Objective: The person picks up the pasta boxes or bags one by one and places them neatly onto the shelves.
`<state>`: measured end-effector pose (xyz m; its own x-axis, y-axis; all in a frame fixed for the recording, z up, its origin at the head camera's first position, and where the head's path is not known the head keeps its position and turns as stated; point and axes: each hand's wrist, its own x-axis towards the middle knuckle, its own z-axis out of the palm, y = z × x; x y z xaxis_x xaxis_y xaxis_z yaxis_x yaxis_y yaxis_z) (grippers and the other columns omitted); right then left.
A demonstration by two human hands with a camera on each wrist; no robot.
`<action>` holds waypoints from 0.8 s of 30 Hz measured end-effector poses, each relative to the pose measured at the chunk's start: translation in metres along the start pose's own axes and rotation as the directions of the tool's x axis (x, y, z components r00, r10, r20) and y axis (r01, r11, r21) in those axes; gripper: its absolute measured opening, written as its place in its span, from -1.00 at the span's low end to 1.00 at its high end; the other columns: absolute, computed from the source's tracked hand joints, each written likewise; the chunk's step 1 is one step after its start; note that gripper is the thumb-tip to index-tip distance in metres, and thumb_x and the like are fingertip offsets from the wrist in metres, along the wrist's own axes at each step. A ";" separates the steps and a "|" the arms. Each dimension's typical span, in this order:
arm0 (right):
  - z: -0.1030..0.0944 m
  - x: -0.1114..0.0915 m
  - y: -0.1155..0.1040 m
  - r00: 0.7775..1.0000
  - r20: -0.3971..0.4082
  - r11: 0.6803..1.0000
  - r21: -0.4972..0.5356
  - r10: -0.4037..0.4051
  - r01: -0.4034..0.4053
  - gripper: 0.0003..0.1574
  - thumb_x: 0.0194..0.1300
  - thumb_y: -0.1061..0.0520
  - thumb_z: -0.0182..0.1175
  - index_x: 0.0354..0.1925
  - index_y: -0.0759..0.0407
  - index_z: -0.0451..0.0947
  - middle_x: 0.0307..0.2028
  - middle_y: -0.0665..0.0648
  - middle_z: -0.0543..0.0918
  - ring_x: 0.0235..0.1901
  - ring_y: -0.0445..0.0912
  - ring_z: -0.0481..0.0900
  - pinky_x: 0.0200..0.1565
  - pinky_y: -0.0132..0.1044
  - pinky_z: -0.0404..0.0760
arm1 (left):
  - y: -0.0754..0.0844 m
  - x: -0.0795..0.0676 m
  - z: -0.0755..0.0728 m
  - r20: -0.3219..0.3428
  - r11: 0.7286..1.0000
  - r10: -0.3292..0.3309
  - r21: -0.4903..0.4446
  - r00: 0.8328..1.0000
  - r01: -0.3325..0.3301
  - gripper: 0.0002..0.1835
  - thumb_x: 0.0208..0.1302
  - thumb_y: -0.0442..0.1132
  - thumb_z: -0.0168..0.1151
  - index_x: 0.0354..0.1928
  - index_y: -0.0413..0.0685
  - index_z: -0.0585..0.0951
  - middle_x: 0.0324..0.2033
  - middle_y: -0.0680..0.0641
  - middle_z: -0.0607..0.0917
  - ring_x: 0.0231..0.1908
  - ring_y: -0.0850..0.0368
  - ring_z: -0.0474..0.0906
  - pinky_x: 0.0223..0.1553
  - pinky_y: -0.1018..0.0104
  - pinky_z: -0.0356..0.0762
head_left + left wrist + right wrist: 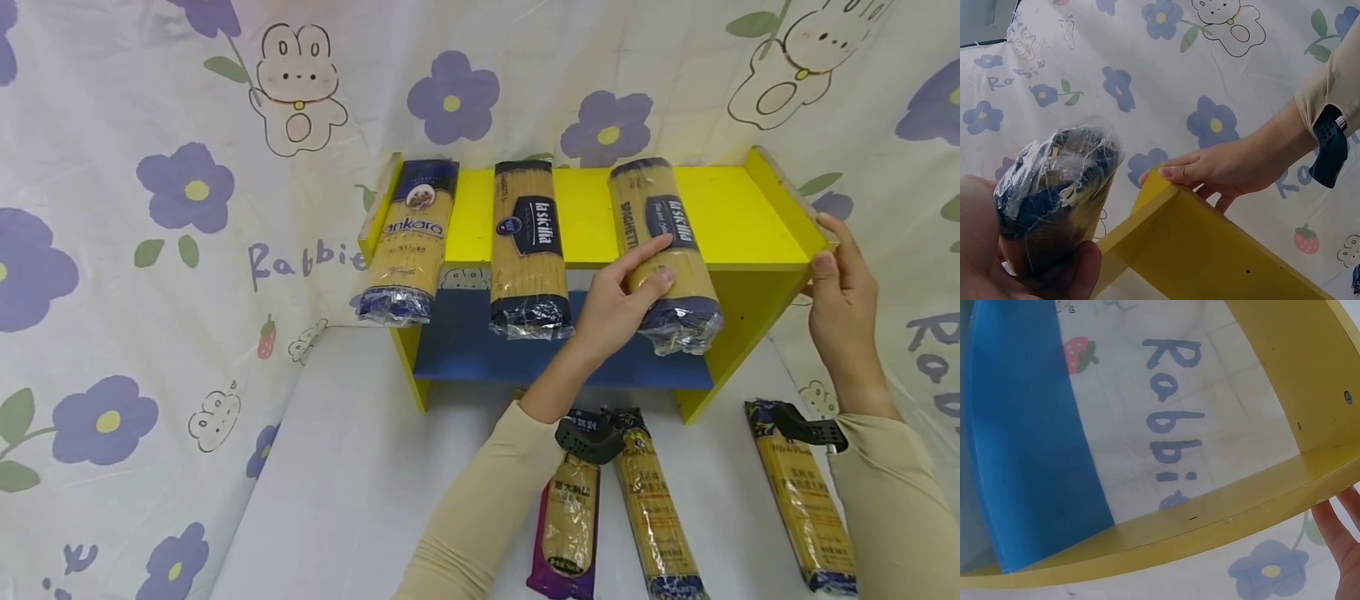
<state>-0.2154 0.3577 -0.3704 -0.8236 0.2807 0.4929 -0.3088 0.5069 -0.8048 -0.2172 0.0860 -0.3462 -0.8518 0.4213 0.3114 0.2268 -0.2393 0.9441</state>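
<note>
My left hand [617, 298] grips a clear-wrapped pack of spaghetti [651, 204] with a dark blue label, at the right part of the yellow top shelf. Its crinkled lower end juts past the shelf's front edge; in the left wrist view the pack [1054, 187] lies between thumb and fingers. With thumb and fingers on either side, my right hand [847, 304] holds the right side panel of the yellow and blue shelf unit [720, 208]. Two more pasta packs lie on top: an ankara pack [412, 237] at the left and a la sicilia pack [525, 267] in the middle.
Below the top is a blue lower shelf [480, 342]. On the white table [330, 500] in front lie a purple-edged pasta pack [570, 517] and two blue-ended packs, one [656, 508] beside it and one [802, 500] near the right forearm. A flowered curtain [187, 333] hangs behind.
</note>
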 end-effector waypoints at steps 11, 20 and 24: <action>0.000 0.001 0.007 1.000 -0.013 1.000 0.006 -0.011 0.011 -0.47 0.58 0.09 -0.13 0.43 -0.17 0.32 -0.21 -0.23 0.49 -0.25 -0.35 0.52 -0.17 -0.71 0.52 | 0.004 -0.004 0.005 -0.128 0.999 -0.017 -0.047 0.992 0.011 -0.56 0.42 -0.31 0.14 0.32 0.02 0.52 0.23 -0.21 0.54 -0.20 0.39 0.56 -0.24 0.58 0.54; -0.001 0.000 0.002 1.000 0.002 1.000 0.009 -0.007 0.007 -0.46 0.58 0.09 -0.14 0.44 -0.19 0.30 -0.20 -0.23 0.48 -0.23 -0.36 0.52 -0.16 -0.72 0.52 | 0.003 -0.003 0.008 -0.211 0.997 0.011 -0.074 0.978 -0.027 -0.60 0.35 -0.34 0.21 0.22 -0.05 0.60 0.21 -0.18 0.59 -0.21 0.42 0.58 -0.23 0.58 0.55; -0.002 0.003 0.012 1.000 -0.003 1.000 0.006 -0.014 0.014 -0.46 0.58 0.08 -0.14 0.44 -0.21 0.30 -0.19 -0.22 0.48 -0.23 -0.35 0.52 -0.16 -0.72 0.52 | 0.003 -0.004 0.008 -0.225 0.996 -0.011 -0.084 0.974 -0.008 -0.61 0.35 -0.32 0.23 0.21 -0.03 0.61 0.18 -0.19 0.60 -0.22 0.41 0.59 -0.23 0.56 0.56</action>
<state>-0.2206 0.3662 -0.3774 -0.8178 0.2762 0.5049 -0.3228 0.5061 -0.7998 -0.2093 0.0909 -0.3436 -0.9386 0.2164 0.2687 0.1932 -0.3156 0.9290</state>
